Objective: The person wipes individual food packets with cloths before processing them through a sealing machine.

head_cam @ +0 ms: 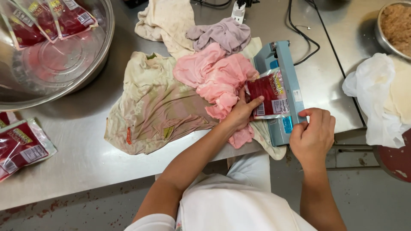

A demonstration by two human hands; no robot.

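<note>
A blue-grey heat sealer [286, 72] lies on the steel table [81, 149]. A red filled pouch [269, 95] rests with its right edge under the sealer's arm. My left hand [242, 112] lies on the pouch's left side, thumb across its lower edge, holding it flat over a pink cloth [216, 77]. My right hand [313, 136] is closed around the near end of the sealer's arm, pressing down at the table's edge.
A big steel bowl [92, 64] at the far left holds several red pouches [47, 19]. More sealed pouches [21, 147] lie at the left edge. Stained cloths [158, 107] cover the middle. A white plastic bag [376, 98] and a bowl of ground meat [396, 25] sit at right.
</note>
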